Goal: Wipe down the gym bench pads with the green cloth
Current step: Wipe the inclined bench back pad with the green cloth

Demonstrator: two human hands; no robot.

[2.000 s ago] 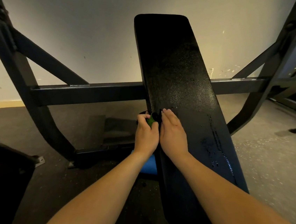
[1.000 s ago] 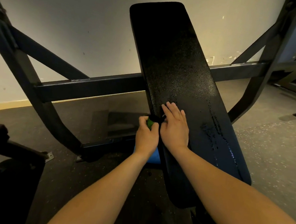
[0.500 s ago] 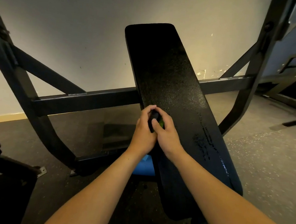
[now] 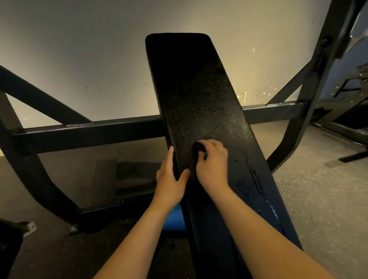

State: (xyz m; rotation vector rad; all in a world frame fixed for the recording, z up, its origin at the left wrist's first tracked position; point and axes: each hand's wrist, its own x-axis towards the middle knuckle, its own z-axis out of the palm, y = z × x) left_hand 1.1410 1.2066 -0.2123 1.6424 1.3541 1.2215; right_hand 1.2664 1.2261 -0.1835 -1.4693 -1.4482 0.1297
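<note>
A gym: a padded black bench (image 4: 195,108) in a steel rack frame (image 4: 93,132), speckled rubber floor (image 4: 331,200).

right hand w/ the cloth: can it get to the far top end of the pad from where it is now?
Probably yes. The right hand holds the green cloth on the bench pad, and nothing lies on the pad between it and the far end. The left hand grips the pad's left edge, out of that path. It looks like a long stretch.
</note>
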